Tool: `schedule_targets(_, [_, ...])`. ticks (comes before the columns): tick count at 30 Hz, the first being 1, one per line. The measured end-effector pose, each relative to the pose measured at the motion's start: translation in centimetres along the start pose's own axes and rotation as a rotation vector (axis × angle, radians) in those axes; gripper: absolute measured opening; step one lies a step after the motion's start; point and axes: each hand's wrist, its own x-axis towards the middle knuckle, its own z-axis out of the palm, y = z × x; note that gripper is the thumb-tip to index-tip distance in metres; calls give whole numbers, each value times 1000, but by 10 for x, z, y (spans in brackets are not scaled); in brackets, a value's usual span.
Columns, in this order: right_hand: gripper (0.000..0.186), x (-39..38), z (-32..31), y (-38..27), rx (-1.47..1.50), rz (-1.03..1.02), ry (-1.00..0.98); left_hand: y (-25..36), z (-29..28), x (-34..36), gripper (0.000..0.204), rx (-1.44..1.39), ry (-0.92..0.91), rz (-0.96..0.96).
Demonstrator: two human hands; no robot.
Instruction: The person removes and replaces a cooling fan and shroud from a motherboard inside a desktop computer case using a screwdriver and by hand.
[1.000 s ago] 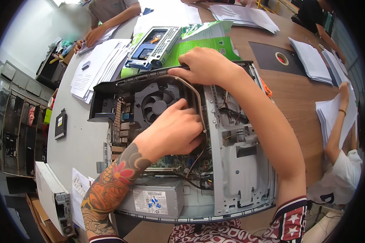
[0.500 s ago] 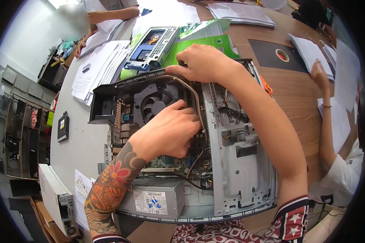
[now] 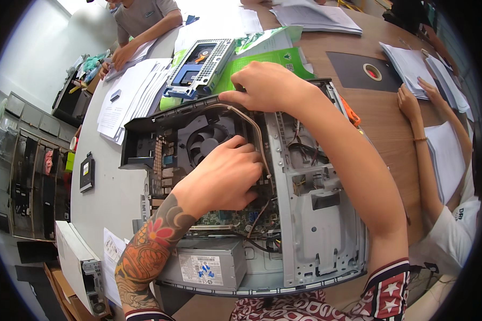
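An opened desktop computer case (image 3: 318, 235) lies in front of me, its inside facing up. My left hand (image 3: 227, 174) reaches into it beside the black cooling fan (image 3: 204, 143), over the green circuit board (image 3: 214, 217). Its fingers are curled down, and whatever they grip is hidden beneath them. At the far edge of the case, my right hand (image 3: 273, 85) is closed over the black rim, thumb on the near side. A thin cable (image 3: 255, 125) runs between my hands. The silver power supply (image 3: 206, 265) sits in the near left part of the case.
Beyond the case lie a metal drive bracket (image 3: 201, 67) and a green package (image 3: 268, 64). Paper stacks (image 3: 136, 96) and a small black drive (image 3: 87, 172) are at left. An orange-handled tool (image 3: 349, 111) and a tape roll (image 3: 372, 72) are at right. Co-workers' hands rest on papers.
My hands hold almost the same places; the left has barely shifted. At right, a co-worker's hands have come down onto the papers, and the person at far left leans differently.
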Motion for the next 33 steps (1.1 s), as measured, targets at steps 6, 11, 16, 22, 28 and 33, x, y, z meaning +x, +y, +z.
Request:
schedule_targets(6, [51,1,2,0,-10,-12,7,-1,1,0,26,18,-41,-9])
schedule_targets(11, [51,1,1,-1,0,-14,5,-2,2,-1,31,-4,-79,-8])
schedule_targets(16, [51,2,4,0,-1,-19,1,0,3,-2,29,36,-37,-39])
schedule_targets(22, [53,2,4,-1,-7,-37,24,-1,4,-3,29,19,-40,-2])
schedule_targets(28, [54,1,3,-1,-9,-12,7,1,6,-4,24,-5,-62,36])
schedule_targets(33, [53,1,4,0,-18,-15,8,4,7,-5,24,-60,-10,37])
